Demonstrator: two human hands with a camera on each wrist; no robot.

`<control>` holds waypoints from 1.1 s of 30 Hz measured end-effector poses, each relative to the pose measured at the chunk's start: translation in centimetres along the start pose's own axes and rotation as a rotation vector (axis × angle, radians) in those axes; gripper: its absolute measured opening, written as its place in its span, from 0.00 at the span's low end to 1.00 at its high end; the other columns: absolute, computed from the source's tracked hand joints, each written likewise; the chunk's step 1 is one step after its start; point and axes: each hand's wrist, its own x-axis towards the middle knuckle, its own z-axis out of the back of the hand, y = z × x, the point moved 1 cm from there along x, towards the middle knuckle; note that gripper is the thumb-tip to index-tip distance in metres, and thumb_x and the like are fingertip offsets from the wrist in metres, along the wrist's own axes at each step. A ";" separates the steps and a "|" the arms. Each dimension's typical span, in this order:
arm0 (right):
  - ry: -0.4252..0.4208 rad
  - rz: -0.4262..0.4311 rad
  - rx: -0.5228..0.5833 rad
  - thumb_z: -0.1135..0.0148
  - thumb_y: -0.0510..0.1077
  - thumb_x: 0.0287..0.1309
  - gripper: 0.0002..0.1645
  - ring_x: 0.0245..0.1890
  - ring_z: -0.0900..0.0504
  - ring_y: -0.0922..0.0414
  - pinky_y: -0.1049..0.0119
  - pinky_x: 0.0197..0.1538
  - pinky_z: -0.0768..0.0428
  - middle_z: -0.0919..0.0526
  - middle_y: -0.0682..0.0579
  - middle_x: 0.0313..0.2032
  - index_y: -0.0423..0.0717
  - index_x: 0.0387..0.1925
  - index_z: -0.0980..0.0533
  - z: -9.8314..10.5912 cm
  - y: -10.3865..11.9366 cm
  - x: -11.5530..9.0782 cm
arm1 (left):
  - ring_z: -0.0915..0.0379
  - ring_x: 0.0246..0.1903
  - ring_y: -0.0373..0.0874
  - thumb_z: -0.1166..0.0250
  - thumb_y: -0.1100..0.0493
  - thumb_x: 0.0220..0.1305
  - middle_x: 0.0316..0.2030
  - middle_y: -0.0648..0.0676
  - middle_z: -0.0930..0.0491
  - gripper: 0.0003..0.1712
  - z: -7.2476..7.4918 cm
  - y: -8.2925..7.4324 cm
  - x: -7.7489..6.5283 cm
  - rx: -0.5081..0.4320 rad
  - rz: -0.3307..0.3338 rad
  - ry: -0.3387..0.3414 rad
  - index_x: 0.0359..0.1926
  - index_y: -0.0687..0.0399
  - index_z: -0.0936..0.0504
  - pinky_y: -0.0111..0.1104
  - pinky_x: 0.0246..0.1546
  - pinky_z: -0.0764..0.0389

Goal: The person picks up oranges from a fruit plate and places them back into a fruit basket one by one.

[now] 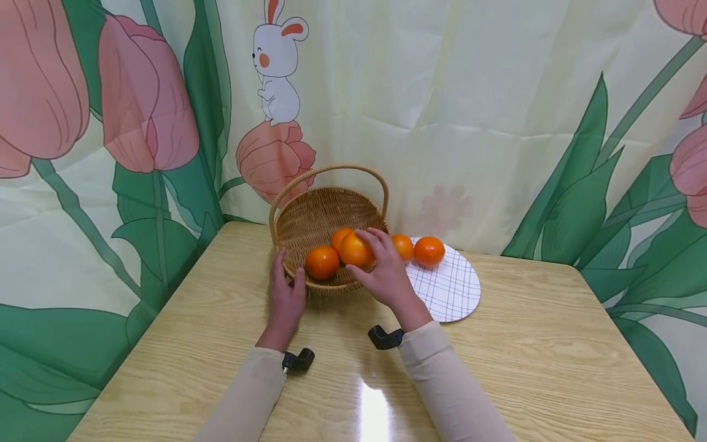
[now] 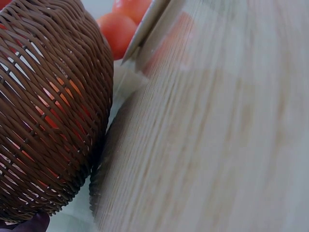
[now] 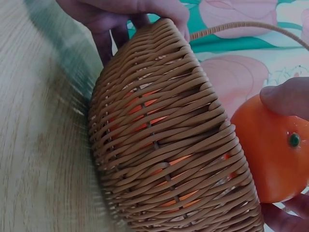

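A brown wicker basket [image 1: 309, 221] with a tall arched handle stands at the back of the table. My left hand [image 1: 287, 302] grips its left front rim, thumb on the inner side and fingers outside. Over the right front of the basket, my right hand [image 1: 388, 276] holds an orange [image 1: 355, 250] between thumb and fingers. In the right wrist view, that orange [image 3: 268, 150] shows a small green stem spot and sits right at the rim. Inside the basket lie another orange [image 1: 323, 263] at the front and one [image 1: 339, 236] partly hidden behind the held one.
Right of the basket, a white plate [image 1: 450, 294] with a blue grid pattern carries two oranges, one [image 1: 429, 252] in full sight and one [image 1: 403, 247] partly behind my right hand. A curtain [image 1: 469, 123] printed with tulips and a rabbit hangs behind the wooden table [image 1: 552, 356].
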 end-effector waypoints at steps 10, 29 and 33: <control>0.054 -0.018 -0.021 0.28 0.51 0.51 0.35 0.57 0.25 0.45 0.49 0.52 0.20 0.32 0.47 0.63 0.56 0.60 0.30 -0.3 -0.2 0.1 | 0.51 0.73 0.50 0.47 0.52 0.71 0.74 0.52 0.46 0.34 0.0 0.1 0.0 0.000 0.011 0.016 0.74 0.45 0.47 0.51 0.71 0.45; 0.149 -0.047 -0.084 0.27 0.56 0.49 0.37 0.59 0.26 0.45 0.48 0.58 0.23 0.31 0.49 0.63 0.56 0.60 0.29 -0.5 -0.5 0.3 | 0.50 0.73 0.49 0.48 0.53 0.70 0.74 0.52 0.47 0.35 0.0 -0.3 0.0 -0.017 0.020 0.023 0.74 0.48 0.47 0.51 0.71 0.45; 0.177 -0.042 -0.109 0.28 0.57 0.50 0.37 0.59 0.26 0.44 0.47 0.59 0.24 0.30 0.49 0.63 0.55 0.61 0.29 -0.5 -0.6 0.4 | 0.50 0.72 0.49 0.48 0.52 0.71 0.74 0.52 0.47 0.34 0.0 -0.3 0.0 -0.015 0.021 0.028 0.74 0.48 0.47 0.50 0.71 0.45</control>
